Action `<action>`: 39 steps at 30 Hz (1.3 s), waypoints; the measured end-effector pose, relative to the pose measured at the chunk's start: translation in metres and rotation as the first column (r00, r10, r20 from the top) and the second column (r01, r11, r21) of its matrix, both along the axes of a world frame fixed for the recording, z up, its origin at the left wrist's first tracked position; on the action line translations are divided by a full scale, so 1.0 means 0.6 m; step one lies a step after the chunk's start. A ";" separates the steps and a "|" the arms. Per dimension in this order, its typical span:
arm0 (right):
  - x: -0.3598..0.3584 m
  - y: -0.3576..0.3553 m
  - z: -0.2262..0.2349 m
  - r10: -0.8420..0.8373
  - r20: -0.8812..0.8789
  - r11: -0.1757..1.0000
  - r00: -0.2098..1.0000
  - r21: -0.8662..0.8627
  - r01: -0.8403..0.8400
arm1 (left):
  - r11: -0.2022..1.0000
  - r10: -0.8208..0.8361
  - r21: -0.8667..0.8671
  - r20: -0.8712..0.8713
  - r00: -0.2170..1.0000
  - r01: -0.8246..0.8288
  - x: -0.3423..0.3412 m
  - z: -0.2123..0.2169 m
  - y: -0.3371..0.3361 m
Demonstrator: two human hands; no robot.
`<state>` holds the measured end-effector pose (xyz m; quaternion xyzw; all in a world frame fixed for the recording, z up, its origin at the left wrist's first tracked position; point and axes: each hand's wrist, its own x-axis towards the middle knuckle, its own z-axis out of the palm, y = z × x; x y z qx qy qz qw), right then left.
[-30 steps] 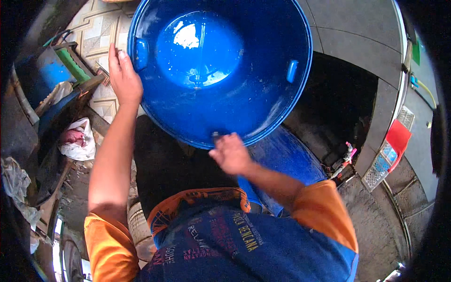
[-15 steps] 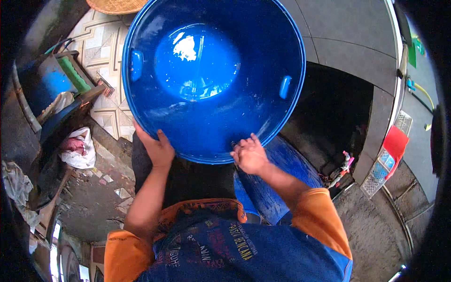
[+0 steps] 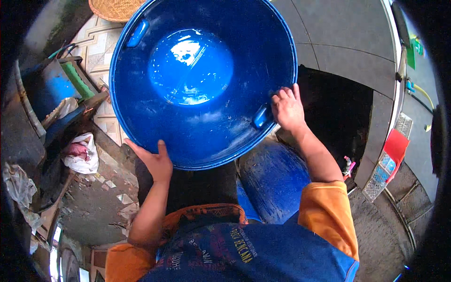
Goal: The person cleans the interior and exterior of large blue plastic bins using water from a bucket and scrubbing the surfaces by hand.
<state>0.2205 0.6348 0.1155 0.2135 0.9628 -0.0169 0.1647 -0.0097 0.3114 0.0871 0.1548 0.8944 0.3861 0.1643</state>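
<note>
A large round blue plastic tub (image 3: 202, 127) fills the upper middle of the head view, its mouth turned toward me. Its glossy bottom shows bright reflections, and two handle-shaped bulges stand on the inner wall. My left hand (image 3: 157, 162) holds the near left rim, thumb over the edge and the other fingers spread along the outside, partly hidden. At the right rim, just above one handle bulge (image 3: 261, 116), my right hand (image 3: 287, 110) has its fingers bent over the edge. Below the tub on the right lies a scuffed blue barrel-like container (image 3: 277, 178).
A woven basket (image 3: 115, 9) sits at the far left, by patterned tiles. A white plastic bag (image 3: 82, 155) lies on the left. On the right are a grey tiled ledge (image 3: 343, 61), a tap (image 3: 348, 167) and a red thing (image 3: 397, 145) on a mesh rack.
The tub has turned clockwise and shifted slightly left. My right hand has moved right and up along the rim, while my left hand stays near the same place.
</note>
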 end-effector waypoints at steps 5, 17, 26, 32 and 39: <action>0.010 -0.147 -0.029 -0.059 0.091 0.997 0.994 -0.047 0.064 | 0.997 -0.028 -0.076 -0.180 0.983 0.014 -0.053 -0.019 0.003; -0.082 0.033 -0.080 0.097 0.750 0.987 0.655 0.011 -0.159 | 0.870 -0.487 -0.069 -0.272 0.830 0.487 -0.367 -0.009 0.123; -0.322 -0.405 -0.324 -0.291 0.380 -0.054 0.878 -0.923 0.381 | 0.851 -0.476 0.198 -0.104 0.873 0.487 -0.344 -0.041 0.207; -0.562 -0.412 -0.289 -0.826 -0.198 0.109 0.528 -0.975 -0.196 | 0.860 -0.473 0.167 -0.095 0.876 0.483 -0.356 -0.038 0.197; -0.096 -0.222 -0.612 -0.007 0.751 0.085 0.660 -0.658 0.749 | 0.938 -0.333 0.057 -0.125 0.935 0.342 -0.348 -0.031 0.201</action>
